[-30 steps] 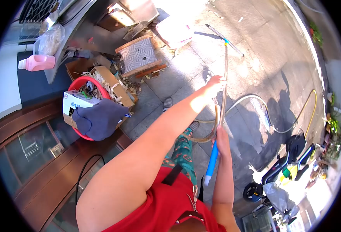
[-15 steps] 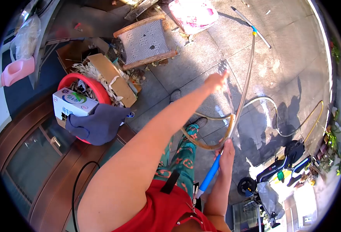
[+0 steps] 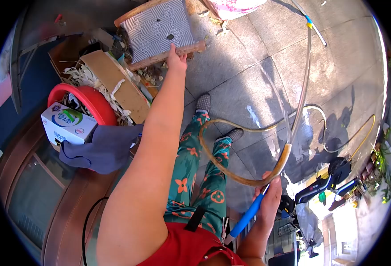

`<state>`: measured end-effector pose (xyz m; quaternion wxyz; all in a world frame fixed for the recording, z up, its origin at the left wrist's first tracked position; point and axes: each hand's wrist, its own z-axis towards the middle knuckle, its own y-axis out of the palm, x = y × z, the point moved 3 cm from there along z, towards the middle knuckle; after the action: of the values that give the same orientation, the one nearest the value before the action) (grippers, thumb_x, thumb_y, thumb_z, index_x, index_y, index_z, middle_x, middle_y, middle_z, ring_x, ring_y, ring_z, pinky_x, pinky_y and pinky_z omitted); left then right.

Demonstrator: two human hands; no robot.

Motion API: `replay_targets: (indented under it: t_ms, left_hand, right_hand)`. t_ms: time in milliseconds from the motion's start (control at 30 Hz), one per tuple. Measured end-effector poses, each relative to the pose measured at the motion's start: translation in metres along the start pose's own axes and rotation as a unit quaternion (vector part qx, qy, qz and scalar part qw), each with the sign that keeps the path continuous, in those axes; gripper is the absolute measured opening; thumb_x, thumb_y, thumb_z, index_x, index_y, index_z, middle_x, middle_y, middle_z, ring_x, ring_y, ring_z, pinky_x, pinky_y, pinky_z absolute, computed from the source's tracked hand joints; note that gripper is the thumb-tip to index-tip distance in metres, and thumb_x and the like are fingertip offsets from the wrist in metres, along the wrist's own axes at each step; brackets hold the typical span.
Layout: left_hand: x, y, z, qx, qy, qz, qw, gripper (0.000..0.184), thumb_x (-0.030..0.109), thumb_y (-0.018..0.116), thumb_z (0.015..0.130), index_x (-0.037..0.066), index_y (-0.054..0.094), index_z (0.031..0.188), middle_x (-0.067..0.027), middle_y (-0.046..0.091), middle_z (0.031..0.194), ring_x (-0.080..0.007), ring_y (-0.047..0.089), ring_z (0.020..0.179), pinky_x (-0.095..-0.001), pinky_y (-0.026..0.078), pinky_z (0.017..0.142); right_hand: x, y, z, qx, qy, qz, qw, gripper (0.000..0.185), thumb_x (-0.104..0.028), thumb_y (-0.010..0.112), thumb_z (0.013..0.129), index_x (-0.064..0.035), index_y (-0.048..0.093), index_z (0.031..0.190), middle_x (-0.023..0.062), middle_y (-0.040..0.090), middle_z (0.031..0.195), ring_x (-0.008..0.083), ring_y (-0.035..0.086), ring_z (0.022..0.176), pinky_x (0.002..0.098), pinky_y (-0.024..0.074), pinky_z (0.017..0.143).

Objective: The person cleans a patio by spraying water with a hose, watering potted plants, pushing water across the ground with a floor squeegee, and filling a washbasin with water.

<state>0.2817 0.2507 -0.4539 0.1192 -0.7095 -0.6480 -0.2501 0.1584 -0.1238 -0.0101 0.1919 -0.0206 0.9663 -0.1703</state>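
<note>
My right hand (image 3: 271, 195) is wrapped round a yellowish hose (image 3: 224, 172) and the pole of a long squeegee with a blue handle (image 3: 248, 218). The squeegee's blade (image 3: 318, 34) rests on the paving at the top right. A clear stream of water (image 3: 274, 91) arcs from the hose's mouth. Stretched forward, my left hand (image 3: 177, 61) holds nothing, with its fingers apart. It overlaps the near wooden rail of a low stool (image 3: 155, 37) with a grey-white patterned seat. Whether the fingers touch the rail I cannot tell.
At left stand a red bucket (image 3: 101, 106), a printed milk carton (image 3: 67, 122), a dark cloth (image 3: 99, 148) and torn cardboard (image 3: 115, 84). A pink-patterned bundle (image 3: 237, 6) lies at the top. The hose loops over wet paving; a scooter (image 3: 322, 188) stands at right.
My left hand has swung left from above the paving to the stool. My right hand, with the hose and squeegee, has shifted slightly right and down in view. The camera view has also shifted.
</note>
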Motion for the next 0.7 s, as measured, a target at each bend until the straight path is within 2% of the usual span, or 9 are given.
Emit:
replay_targets:
  t_ms: [133, 233, 267, 367, 467, 567, 600, 700]
  left_hand:
    - [0.007, 0.000, -0.017, -0.036, -0.042, -0.058, 0.997, 0.025, 0.022, 0.070, 0.084, 0.007, 0.057, 0.099, -0.0068, 0.061, 0.095, -0.0258, 0.061, 0.090, -0.0452, 0.050, 0.086]
    - [0.016, -0.018, -0.030, -0.040, -0.059, 0.030, 0.997, 0.024, 0.018, 0.072, 0.081, 0.007, 0.058, 0.098, -0.0066, 0.062, 0.093, -0.0249, 0.061, 0.089, -0.0437, 0.051, 0.084]
    - [0.016, -0.027, -0.037, -0.030, -0.075, 0.086, 0.993, 0.023, 0.016, 0.072, 0.080, 0.008, 0.059, 0.097, -0.0053, 0.062, 0.090, -0.0234, 0.062, 0.084, -0.0422, 0.053, 0.079]
    - [0.000, -0.055, -0.061, -0.087, -0.070, 0.202, 0.973, 0.025, 0.018, 0.074, 0.078, 0.007, 0.058, 0.093, -0.0062, 0.061, 0.087, -0.0206, 0.061, 0.078, -0.0396, 0.054, 0.067]
    - [-0.024, -0.080, -0.094, -0.069, -0.043, 0.305, 0.949, 0.029, 0.019, 0.076, 0.076, 0.003, 0.058, 0.093, -0.0077, 0.062, 0.088, -0.0194, 0.061, 0.076, -0.0366, 0.052, 0.065]
    - [-0.039, -0.104, -0.107, -0.037, 0.022, 0.378, 0.925, 0.037, 0.019, 0.078, 0.074, -0.002, 0.057, 0.098, -0.0098, 0.063, 0.091, -0.0213, 0.062, 0.078, -0.0356, 0.050, 0.066]
    - [-0.048, -0.119, -0.093, -0.055, 0.067, 0.379, 0.921, 0.042, 0.017, 0.079, 0.071, -0.004, 0.058, 0.101, -0.0128, 0.064, 0.096, -0.0250, 0.063, 0.081, -0.0356, 0.049, 0.069]
    - [-0.046, -0.146, -0.092, -0.027, 0.105, 0.451, 0.886, 0.029, 0.012, 0.075, 0.076, 0.002, 0.056, 0.096, -0.0065, 0.061, 0.086, -0.0188, 0.059, 0.075, -0.0356, 0.047, 0.063]
  right_hand:
    - [0.006, -0.005, 0.003, -0.010, -0.020, -0.015, 1.000, 0.045, -0.044, 0.029, 0.101, -0.0061, 0.052, 0.097, 0.0028, 0.046, 0.057, 0.0084, 0.044, 0.042, 0.0201, 0.0366, 0.039]
    - [0.011, -0.008, 0.005, -0.017, -0.028, -0.017, 0.999, 0.046, -0.045, 0.028, 0.101, -0.0065, 0.052, 0.097, 0.0023, 0.046, 0.057, 0.0079, 0.044, 0.042, 0.0198, 0.0363, 0.039]
    - [0.008, -0.007, 0.005, -0.011, -0.024, -0.021, 0.999, 0.046, -0.045, 0.029, 0.100, -0.0065, 0.053, 0.097, 0.0020, 0.046, 0.056, 0.0077, 0.043, 0.042, 0.0196, 0.0360, 0.038]
    - [0.005, -0.006, 0.005, -0.002, -0.016, -0.025, 1.000, 0.045, -0.046, 0.031, 0.100, -0.0070, 0.054, 0.096, 0.0016, 0.045, 0.055, 0.0076, 0.042, 0.041, 0.0190, 0.0348, 0.037]
    - [0.007, -0.011, 0.007, -0.022, -0.044, -0.010, 0.999, 0.044, -0.045, 0.031, 0.100, -0.0069, 0.053, 0.096, 0.0016, 0.045, 0.055, 0.0075, 0.042, 0.040, 0.0190, 0.0343, 0.036]
    - [0.019, -0.026, 0.016, -0.038, -0.073, 0.002, 0.997, 0.044, -0.045, 0.032, 0.100, -0.0069, 0.053, 0.095, 0.0016, 0.045, 0.054, 0.0075, 0.041, 0.039, 0.0190, 0.0341, 0.035]
    - [0.021, -0.032, 0.018, -0.037, -0.084, -0.002, 0.996, 0.044, -0.045, 0.033, 0.100, -0.0065, 0.053, 0.094, 0.0015, 0.045, 0.054, 0.0074, 0.041, 0.039, 0.0189, 0.0342, 0.035]
    - [0.026, -0.052, 0.024, -0.060, -0.081, -0.023, 0.995, 0.046, -0.046, 0.030, 0.100, -0.0060, 0.052, 0.096, 0.0032, 0.045, 0.057, 0.0087, 0.043, 0.041, 0.0200, 0.0352, 0.037]
